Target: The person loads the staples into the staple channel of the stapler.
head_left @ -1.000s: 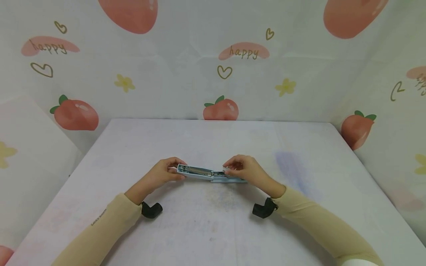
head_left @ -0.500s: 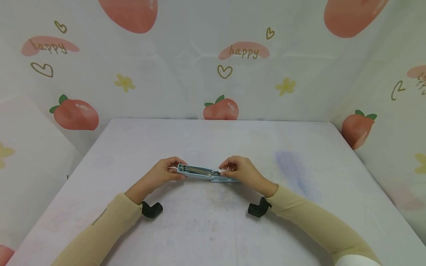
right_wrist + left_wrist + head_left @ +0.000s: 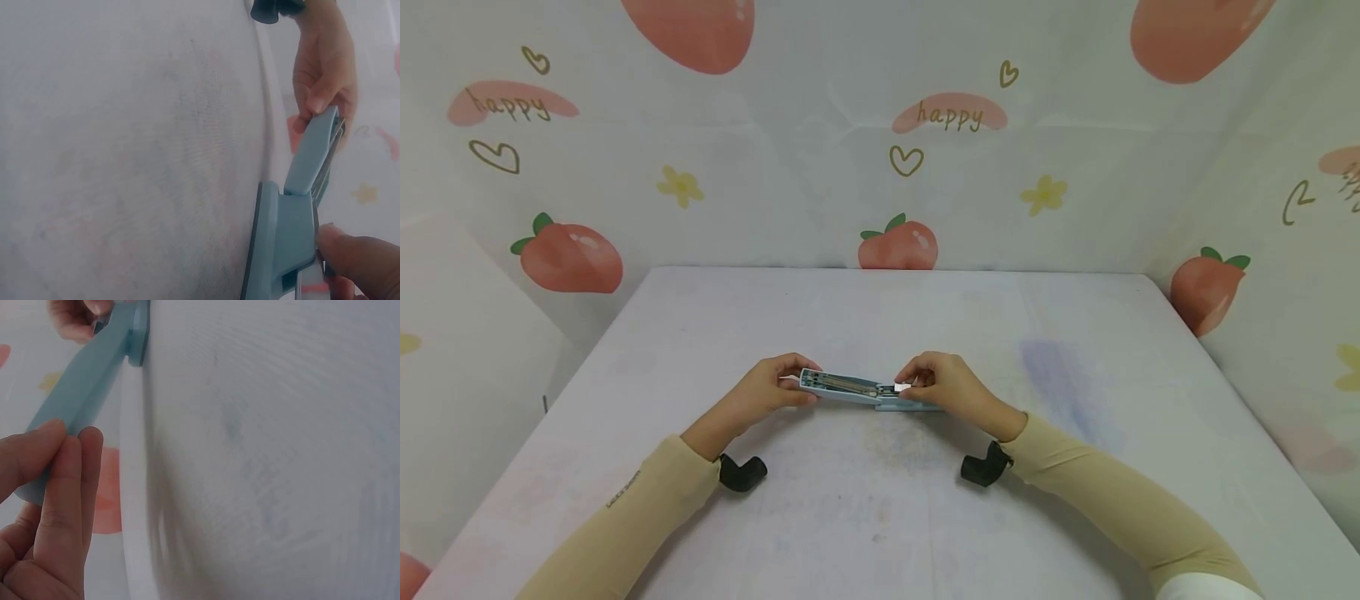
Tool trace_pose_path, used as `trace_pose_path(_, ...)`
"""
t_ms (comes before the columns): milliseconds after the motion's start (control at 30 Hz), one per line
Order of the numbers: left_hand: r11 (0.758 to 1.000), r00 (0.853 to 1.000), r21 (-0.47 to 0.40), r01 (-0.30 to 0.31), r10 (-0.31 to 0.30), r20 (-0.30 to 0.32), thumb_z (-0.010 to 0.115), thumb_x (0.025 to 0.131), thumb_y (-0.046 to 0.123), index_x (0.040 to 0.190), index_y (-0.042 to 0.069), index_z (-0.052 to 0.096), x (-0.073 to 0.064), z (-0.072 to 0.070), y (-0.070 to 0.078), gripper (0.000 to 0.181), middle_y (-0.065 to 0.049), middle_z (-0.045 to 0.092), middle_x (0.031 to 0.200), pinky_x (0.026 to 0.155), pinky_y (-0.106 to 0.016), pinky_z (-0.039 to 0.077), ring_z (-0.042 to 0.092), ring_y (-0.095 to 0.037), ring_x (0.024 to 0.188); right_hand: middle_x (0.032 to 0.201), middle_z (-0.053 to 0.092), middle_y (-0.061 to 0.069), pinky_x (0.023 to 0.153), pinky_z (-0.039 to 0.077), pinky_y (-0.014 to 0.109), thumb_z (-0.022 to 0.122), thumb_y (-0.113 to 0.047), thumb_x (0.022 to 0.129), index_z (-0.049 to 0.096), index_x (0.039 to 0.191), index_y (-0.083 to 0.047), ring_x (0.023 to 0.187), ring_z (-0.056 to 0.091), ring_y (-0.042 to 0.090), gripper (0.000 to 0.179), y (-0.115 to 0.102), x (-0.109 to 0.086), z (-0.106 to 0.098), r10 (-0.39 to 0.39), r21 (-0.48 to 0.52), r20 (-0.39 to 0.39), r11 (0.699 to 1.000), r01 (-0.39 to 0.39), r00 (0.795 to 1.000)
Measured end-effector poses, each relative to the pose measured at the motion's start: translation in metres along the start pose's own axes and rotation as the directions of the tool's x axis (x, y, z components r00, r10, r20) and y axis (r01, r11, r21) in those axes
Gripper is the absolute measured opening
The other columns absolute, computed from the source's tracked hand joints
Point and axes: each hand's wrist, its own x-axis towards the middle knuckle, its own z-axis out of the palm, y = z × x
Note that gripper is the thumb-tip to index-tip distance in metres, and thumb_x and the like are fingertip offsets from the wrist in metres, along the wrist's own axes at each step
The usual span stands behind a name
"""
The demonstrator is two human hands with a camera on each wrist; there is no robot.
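A light blue stapler [image 3: 842, 393] lies opened out at the middle of the table, its top cover swung over to the left and its metal inside showing. My left hand [image 3: 760, 400] grips the end of that cover between thumb and fingers; in the left wrist view the fingers [image 3: 59, 506] lie against the blue shell. Over the stapler's base [image 3: 284, 231], my right hand [image 3: 951, 387] pinches a small white piece [image 3: 902, 387] at the metal channel. What this piece is cannot be made out. The right hand hides the base's right end.
The table [image 3: 880, 517] is covered in white cloth with faint stains. Behind it hangs a printed backdrop [image 3: 820, 183]. Black wrist mounts [image 3: 743, 473] stick out below both sleeves, close above the table.
My right hand has shifted slightly left along the stapler, then stayed there; the white piece shows again between its fingers. The left hand and the cover hold still.
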Motion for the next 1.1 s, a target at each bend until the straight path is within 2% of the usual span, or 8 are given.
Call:
trace_pose_path(533,1.0,1.0,0.004,-0.001,0.001,0.001,0.072,0.084,0.001,0.124,-0.003,0.055,-0.0033,0.0005,-0.0018,0.044,-0.014,0.059,0.109,0.072,-0.021,0.05,0.063,-0.009,0.084,0.081,0.062,-0.002,0.059,0.045,0.021,0.078,-0.011,0.081,0.074,0.093,-0.013,0.067,0.054,0.012,0.013,-0.0021,-0.0034,0.0022,0.034,0.008,0.015,0.999,-0.034,0.999)
trace_pose_path(1100,1.0,1.0,-0.012,0.003,-0.003,0.013,0.073,0.084,0.001,0.125,-0.003,0.054,-0.0018,-0.0001,-0.0043,0.045,-0.014,0.059,0.111,0.072,-0.022,0.051,0.064,-0.009,0.086,0.08,0.062,0.0,0.056,0.044,0.021,0.077,-0.012,0.082,0.075,0.093,-0.011,0.064,0.052,0.01,0.011,0.0001,-0.0028,0.002,-0.021,-0.011,0.034,1.0,0.022,0.999)
